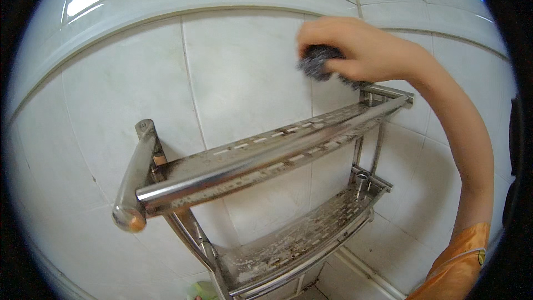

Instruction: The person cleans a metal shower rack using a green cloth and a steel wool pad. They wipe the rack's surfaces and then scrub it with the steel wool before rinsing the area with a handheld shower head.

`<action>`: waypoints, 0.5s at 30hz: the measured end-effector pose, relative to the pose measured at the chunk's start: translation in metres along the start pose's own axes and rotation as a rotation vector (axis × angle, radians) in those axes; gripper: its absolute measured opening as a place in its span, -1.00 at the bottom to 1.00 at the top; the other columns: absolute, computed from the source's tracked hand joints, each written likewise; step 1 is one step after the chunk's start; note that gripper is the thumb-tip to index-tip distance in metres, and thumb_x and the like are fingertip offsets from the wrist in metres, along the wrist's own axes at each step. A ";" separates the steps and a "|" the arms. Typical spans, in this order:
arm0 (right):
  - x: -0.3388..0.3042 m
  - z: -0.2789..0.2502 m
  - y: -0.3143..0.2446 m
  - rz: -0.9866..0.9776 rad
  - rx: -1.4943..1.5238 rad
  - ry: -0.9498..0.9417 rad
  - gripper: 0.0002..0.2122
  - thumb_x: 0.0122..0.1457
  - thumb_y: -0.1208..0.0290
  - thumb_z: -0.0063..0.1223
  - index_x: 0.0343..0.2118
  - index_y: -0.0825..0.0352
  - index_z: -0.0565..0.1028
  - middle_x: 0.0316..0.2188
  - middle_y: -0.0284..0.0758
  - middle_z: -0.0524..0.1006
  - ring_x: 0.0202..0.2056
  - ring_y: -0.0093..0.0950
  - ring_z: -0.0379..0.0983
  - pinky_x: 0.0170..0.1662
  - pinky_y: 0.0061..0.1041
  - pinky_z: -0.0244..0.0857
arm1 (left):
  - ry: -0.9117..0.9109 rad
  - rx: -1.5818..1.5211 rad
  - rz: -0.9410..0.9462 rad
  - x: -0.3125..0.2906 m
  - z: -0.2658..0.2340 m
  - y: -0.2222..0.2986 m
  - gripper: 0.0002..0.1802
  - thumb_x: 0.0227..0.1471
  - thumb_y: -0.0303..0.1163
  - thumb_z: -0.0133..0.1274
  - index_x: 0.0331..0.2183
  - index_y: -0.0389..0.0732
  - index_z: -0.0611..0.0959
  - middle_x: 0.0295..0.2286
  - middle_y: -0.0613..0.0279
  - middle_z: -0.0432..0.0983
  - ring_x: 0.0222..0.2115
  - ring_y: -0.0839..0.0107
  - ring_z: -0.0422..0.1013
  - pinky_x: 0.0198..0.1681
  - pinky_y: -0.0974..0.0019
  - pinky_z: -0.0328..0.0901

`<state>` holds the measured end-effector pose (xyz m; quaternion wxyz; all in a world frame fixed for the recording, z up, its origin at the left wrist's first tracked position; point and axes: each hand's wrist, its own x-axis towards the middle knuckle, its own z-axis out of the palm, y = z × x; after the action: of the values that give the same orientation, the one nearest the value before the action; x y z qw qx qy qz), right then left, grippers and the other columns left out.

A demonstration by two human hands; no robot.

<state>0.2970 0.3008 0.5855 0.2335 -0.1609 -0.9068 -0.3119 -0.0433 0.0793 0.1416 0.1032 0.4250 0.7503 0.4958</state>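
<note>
Right hand (pixel 361 50) curling closed around dark scrubber (pixel 318 63), upper right of frame; stained metal rack (pixel 266 155) crossing centre, its top right end showing just below hand; white tiles (pixel 244 66) backing rack; green thing (pixel 204 290) peeking in at lower edge; left hand not showing, cannot tell its grip.

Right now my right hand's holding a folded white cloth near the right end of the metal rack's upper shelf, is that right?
Not quite: it isn't a white cloth. The head view shows your right hand holding what looks like a dark grey scouring pad, near the right end of the metal rack's upper shelf.
</note>
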 end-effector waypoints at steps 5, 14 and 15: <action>0.068 0.024 -0.038 -0.166 0.412 -0.181 -0.81 -0.08 0.45 0.03 -0.37 0.39 0.39 -0.46 -0.24 0.42 -0.37 -0.38 0.33 -0.25 -0.44 0.21 | 0.089 -0.103 0.133 0.027 0.007 0.006 -0.72 0.07 -0.30 0.00 -0.42 -0.39 0.52 -0.64 0.22 0.34 -0.60 0.48 0.16 -0.54 0.36 0.15; 0.108 0.072 -0.081 -0.332 0.762 -0.427 -0.82 -0.13 0.52 0.00 -0.40 0.42 0.44 -0.55 -0.27 0.43 -0.45 -0.44 0.32 -0.33 -0.46 0.19 | 0.265 -0.229 0.085 0.056 0.037 0.019 -0.82 0.01 -0.43 0.03 -0.41 -0.40 0.54 -0.55 0.05 0.45 -0.55 0.33 0.30 -0.45 0.30 0.23; 0.105 0.072 -0.072 -0.317 0.761 -0.492 -0.83 -0.12 0.56 -0.01 -0.39 0.44 0.42 -0.50 -0.25 0.43 -0.41 -0.44 0.32 -0.28 -0.47 0.19 | 0.280 -0.208 0.091 0.059 0.040 0.023 -0.81 0.00 -0.42 0.04 -0.42 -0.40 0.54 -0.56 0.02 0.44 -0.56 0.28 0.30 -0.45 0.27 0.23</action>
<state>0.1543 0.3077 0.5546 0.0040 0.0071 -0.9983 0.0578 -0.0441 0.1524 0.1565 0.0186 0.3725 0.6819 0.6292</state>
